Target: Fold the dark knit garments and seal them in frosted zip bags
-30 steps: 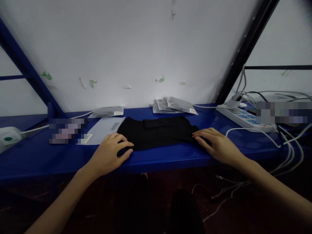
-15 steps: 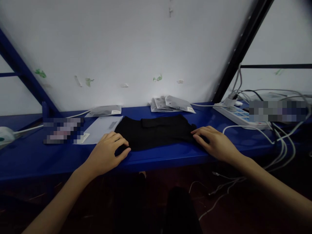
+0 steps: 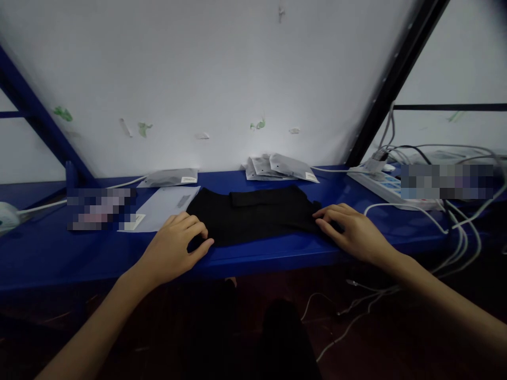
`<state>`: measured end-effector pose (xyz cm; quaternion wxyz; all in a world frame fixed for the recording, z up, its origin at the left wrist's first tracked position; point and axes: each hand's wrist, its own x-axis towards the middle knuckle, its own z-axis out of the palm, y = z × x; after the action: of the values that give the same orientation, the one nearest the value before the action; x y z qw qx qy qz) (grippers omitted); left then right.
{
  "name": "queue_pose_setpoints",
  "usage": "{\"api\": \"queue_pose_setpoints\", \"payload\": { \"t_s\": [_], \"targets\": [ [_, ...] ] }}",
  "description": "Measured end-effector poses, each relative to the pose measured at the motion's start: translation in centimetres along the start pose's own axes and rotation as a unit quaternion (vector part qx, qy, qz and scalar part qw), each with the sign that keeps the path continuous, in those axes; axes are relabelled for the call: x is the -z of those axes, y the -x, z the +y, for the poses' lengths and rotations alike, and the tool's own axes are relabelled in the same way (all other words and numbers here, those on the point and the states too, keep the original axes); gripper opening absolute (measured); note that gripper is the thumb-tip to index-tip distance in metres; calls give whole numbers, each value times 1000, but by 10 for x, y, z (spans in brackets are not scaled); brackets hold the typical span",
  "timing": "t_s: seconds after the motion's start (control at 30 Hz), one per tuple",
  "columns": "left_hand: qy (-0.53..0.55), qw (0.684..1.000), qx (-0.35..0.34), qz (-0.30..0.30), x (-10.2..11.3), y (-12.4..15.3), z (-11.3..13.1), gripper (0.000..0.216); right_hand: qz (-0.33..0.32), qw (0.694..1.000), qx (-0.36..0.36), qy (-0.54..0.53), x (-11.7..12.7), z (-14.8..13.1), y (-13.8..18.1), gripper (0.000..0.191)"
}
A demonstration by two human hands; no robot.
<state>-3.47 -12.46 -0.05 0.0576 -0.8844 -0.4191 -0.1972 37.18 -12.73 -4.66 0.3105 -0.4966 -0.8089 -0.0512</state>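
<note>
Probably, black cloth [image 3: 253, 221]: light, soft; best held at both ends
Left hand [image 3: 178, 244]: half-curled at left end, grip unclear
Right hand [image 3: 350, 231]: likewise, right end

A narrow strip of tabletop [image 3: 91, 256] lies open along the front, between the near edge of the black cloth [image 3: 253, 216] and the tabletop's rim. Behind the cloth another slim passage runs sideways, bounded by the grey packets [image 3: 279, 167] and the wall [image 3: 233, 68]. Right of the right grip [image 3: 350, 229], a white cable [image 3: 396, 205] crosses the way, with the power strip [image 3: 376, 184] behind. Leftward, only a flat pale bag [image 3: 164, 203] lies beside the left grip [image 3: 178, 243].
</note>
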Motion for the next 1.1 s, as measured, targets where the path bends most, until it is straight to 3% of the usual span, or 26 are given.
{"api": "queue_pose_setpoints", "payload": {
  "t_s": [0.23, 0.4, 0.6, 0.77, 0.97, 1.1],
  "targets": [
    [1, 999, -22, 40, 0, 2, -1, 25, -17, 1000, 9, -19, 10, -5, 1, 22],
    [14, 997, -11, 78, 5, -19, 1, 20, -30, 999, -15, 18, 19, -9, -27, 28],
    [-19, 999, -42, -28, -2, -81, 9, 25, -138, 984, 30, 109, 7, 3, -85, 29],
    [-19, 992, -33, -124, -19, -107, -6, 31, -178, 973, 36, 141, -9, 17, -100, 28],
    [9, 993, -13, -113, -20, -108, -15, 28, -175, 967, 55, 177, -6, 13, -97, 20],
    [35, 997, 38, -54, -20, -119, -22, 29, -150, 966, 15, 209, 2, 7, -113, 20]
  ]
}}
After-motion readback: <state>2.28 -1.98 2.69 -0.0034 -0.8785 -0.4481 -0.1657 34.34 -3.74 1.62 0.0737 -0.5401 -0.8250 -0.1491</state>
